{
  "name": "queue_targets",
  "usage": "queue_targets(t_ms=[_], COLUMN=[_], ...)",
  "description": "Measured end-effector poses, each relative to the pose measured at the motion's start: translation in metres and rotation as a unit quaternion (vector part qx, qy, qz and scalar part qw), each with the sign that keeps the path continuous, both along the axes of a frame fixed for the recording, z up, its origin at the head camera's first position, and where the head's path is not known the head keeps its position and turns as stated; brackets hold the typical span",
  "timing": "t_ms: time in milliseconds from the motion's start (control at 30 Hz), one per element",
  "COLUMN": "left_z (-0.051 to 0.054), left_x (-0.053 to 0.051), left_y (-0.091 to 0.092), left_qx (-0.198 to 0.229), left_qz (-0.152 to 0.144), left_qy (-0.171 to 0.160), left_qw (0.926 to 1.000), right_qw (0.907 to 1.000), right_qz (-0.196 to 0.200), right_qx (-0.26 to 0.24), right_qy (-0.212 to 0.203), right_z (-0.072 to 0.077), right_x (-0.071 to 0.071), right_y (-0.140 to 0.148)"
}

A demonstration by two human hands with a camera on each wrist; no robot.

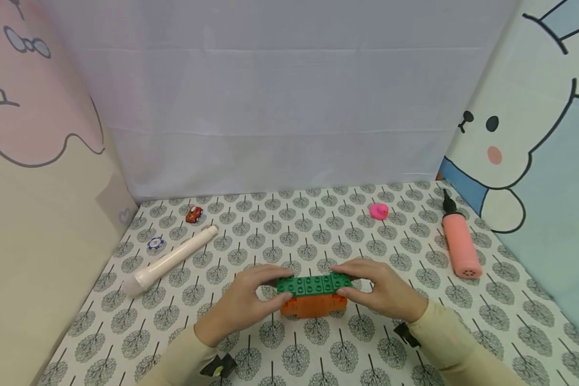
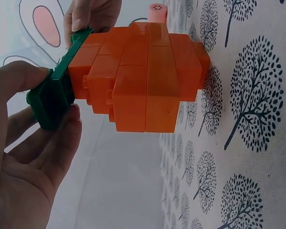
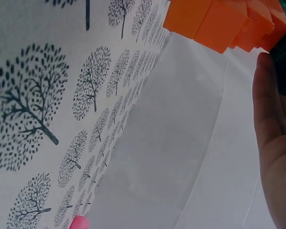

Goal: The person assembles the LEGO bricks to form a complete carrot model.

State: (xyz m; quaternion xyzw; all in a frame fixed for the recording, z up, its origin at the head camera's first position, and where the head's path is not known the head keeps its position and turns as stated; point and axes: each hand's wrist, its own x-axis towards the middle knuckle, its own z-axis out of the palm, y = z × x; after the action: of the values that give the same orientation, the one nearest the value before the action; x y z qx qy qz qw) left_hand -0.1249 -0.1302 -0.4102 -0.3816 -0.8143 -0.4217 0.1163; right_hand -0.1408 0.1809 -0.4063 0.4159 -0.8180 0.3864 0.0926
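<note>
A stepped body of orange building blocks (image 1: 313, 306) stands on the cloth in front of me, topped by a row of green building blocks (image 1: 313, 286) with studs facing up. My left hand (image 1: 246, 300) holds the left end of the green row between thumb and fingers. At the opposite end, my right hand (image 1: 383, 287) grips the green row in the same way. Seen from the left wrist, the orange body (image 2: 138, 71) narrows toward the green blocks (image 2: 55, 93), whose end overhangs it. Only part of the right hand (image 3: 281, 143) shows in the right wrist view.
A tree-patterned cloth (image 1: 289, 364) covers the table. Left lie a whitish microphone-shaped stick (image 1: 173, 260), a blue-and-white chip (image 1: 155, 243) and a red toy car (image 1: 194, 214). A pink rubber duck (image 1: 379, 211) sits farther back; a pink hand pump (image 1: 462, 244) lies right.
</note>
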Motion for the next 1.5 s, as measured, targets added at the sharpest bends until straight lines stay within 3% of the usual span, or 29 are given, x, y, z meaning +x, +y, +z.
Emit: queue_targets(t_ms=[300, 500, 767, 1033, 1133, 1267, 1367, 1500], left_z=[0.001, 0.003, 0.006, 0.005, 0.004, 0.002, 0.000, -0.008], left_x=[0.002, -0.001, -0.002, -0.005, -0.006, -0.005, -0.004, -0.003], left_y=[0.001, 0.002, 0.003, 0.001, -0.001, -0.005, -0.009, -0.014], left_qx=[0.022, 0.028, 0.022, 0.017, 0.005, -0.018, -0.057, -0.133], left_qz=[0.008, 0.003, 0.005, -0.012, -0.019, -0.014, 0.009, 0.041], left_qy=[-0.106, -0.148, -0.161, -0.145, -0.128, -0.120, -0.146, -0.173], left_qw=[0.9941, 0.9886, 0.9866, 0.9892, 0.9916, 0.9925, 0.9876, 0.9751], right_qw=[1.0000, 0.9999, 0.9999, 0.9999, 0.9997, 0.9968, 0.9909, 0.9825], right_qz=[-0.003, -0.006, -0.004, -0.002, 0.004, -0.004, -0.027, -0.035], right_qx=[0.003, 0.005, 0.003, 0.001, -0.001, 0.014, 0.056, 0.116], right_qy=[-0.007, -0.014, -0.016, -0.013, -0.025, -0.078, -0.119, -0.142], right_z=[-0.001, -0.001, -0.001, -0.001, -0.001, -0.001, -0.002, -0.007], right_x=[0.000, 0.000, 0.000, 0.000, 0.001, 0.003, 0.005, 0.004], right_y=[0.000, 0.001, 0.001, 0.001, 0.001, 0.004, 0.008, 0.009])
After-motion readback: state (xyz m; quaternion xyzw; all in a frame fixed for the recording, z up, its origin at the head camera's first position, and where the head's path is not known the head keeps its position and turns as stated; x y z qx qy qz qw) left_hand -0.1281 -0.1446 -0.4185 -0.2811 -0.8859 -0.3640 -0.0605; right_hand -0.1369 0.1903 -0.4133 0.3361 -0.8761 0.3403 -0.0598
